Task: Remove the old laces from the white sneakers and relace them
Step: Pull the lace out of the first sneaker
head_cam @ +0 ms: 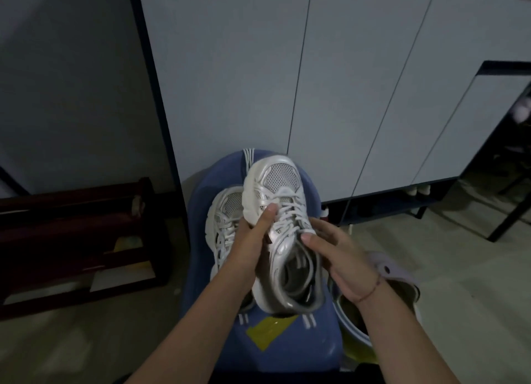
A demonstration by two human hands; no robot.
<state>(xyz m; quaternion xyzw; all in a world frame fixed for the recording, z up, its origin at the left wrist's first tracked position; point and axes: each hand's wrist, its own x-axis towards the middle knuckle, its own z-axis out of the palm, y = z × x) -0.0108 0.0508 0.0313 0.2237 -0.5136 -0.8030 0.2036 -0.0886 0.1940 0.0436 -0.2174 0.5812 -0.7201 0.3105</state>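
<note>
Nearest me, my left forearm [184, 343] rises from 7 o'clock and my right forearm [408, 340] from 5 o'clock, meeting over the blue stool [198, 220]. Far off at 9 o'clock stands a dark wooden rack [71, 225]. On the stool's seat, just left of centre, lies the second sneaker [222, 211], laced and partly hidden by my wrist. My left hand [253, 240] grips the held sneaker [275, 179] from its left side: the thumb presses on the laces [291, 211] near the bottom rows, and the other fingers curl beneath the sole, out of sight. The shoe is lifted clear of the seat, toe pointing to 12 o'clock, heel opening toward me. My right hand [336, 257] comes in from 4 o'clock, wrist bent, thumb lying on the collar rim and fingers wrapped behind the shoe's right wall, holding it. To do this well I judge I should find the lace ends at the top eyelets, keep the left hand clamping the shoe steady, and draw each crossing loose row by row instead of yanking. A lilac clog [388, 268] sits on the floor at 3 o'clock.
</note>
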